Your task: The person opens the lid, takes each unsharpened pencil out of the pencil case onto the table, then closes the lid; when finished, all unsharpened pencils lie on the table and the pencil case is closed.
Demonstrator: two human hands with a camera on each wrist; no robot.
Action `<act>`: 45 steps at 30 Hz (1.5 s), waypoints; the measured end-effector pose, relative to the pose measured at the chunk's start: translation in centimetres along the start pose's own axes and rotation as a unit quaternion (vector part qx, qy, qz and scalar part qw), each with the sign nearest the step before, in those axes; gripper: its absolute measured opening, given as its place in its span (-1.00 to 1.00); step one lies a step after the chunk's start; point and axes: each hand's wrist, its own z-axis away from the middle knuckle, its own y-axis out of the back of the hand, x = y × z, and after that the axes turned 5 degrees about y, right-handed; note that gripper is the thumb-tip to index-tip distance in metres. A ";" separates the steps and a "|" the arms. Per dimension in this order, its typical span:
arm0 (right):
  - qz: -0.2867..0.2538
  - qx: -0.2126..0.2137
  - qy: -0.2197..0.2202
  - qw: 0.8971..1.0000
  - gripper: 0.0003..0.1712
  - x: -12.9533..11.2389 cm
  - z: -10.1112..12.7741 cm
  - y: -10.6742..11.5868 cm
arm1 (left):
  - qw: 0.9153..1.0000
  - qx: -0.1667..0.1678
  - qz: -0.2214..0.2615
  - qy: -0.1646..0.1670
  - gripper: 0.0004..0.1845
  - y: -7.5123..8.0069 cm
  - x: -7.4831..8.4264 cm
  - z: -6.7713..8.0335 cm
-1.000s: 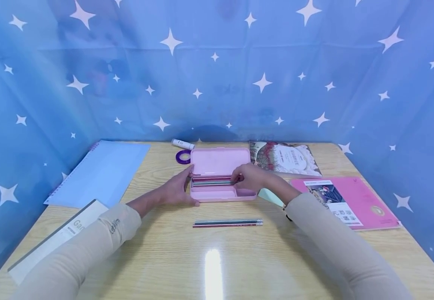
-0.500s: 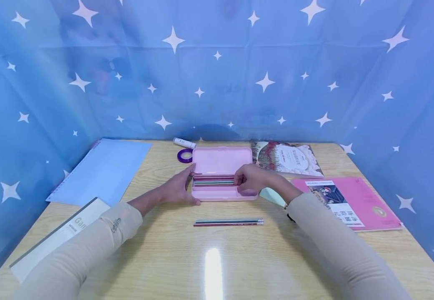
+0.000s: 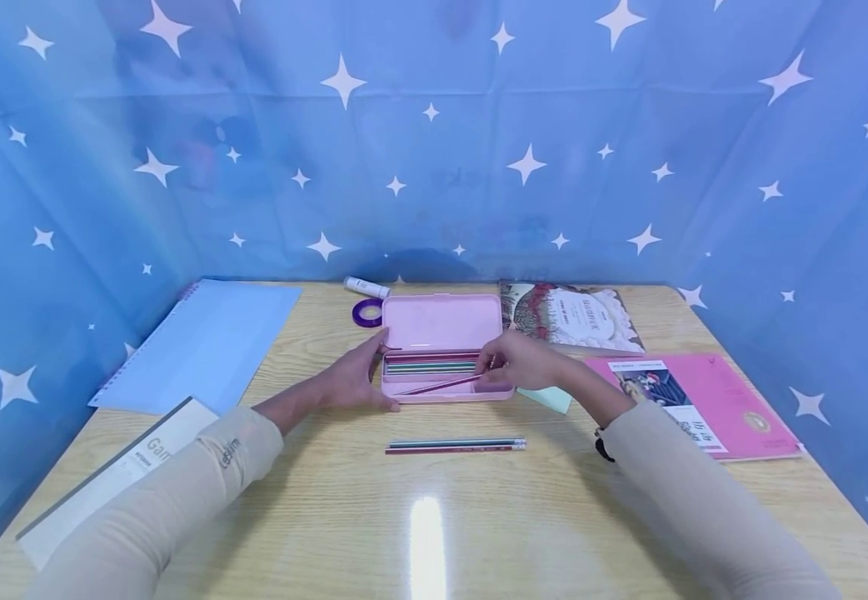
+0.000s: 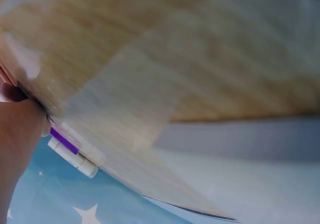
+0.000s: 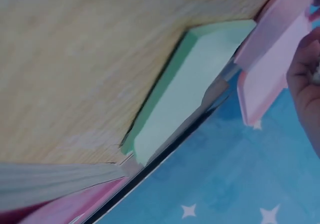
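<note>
An open pink pencil case lies at mid-table with several pencils lying in its tray. My left hand grips the case's left end, thumb at the front edge and fingers at the hinge side. My right hand pinches the eraser end of a red pencil, which slants across the tray with its tip toward the front left. Two pencils lie side by side on the table in front of the case. The right wrist view shows the case's pink corner and a green pad.
A purple tape roll and a white glue stick lie behind the case. A light blue spiral notebook and a grey-white book lie to the left. A patterned book and a pink book lie to the right. Blue starred cloth surrounds the table.
My right hand has lifted one red pencil out of the row in the tray and drawn it right and forward, so it now slants across the case. The left hand has stayed put.
</note>
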 end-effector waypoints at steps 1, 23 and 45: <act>-0.006 0.008 0.003 1.000 -0.94 -0.2 0.3 -0.2 | 1.000 0.000 -0.001 0.000 0.50 0.0 0.0 0.0; -0.066 -0.018 0.030 0.997 -0.94 -1.7 3.0 -4.1 | 1.000 0.005 -0.027 0.003 0.50 0.1 -0.1 0.1; -0.051 -0.058 0.023 0.997 -0.93 -2.1 3.5 -4.5 | 0.999 0.002 -0.036 0.010 0.51 0.0 0.2 0.1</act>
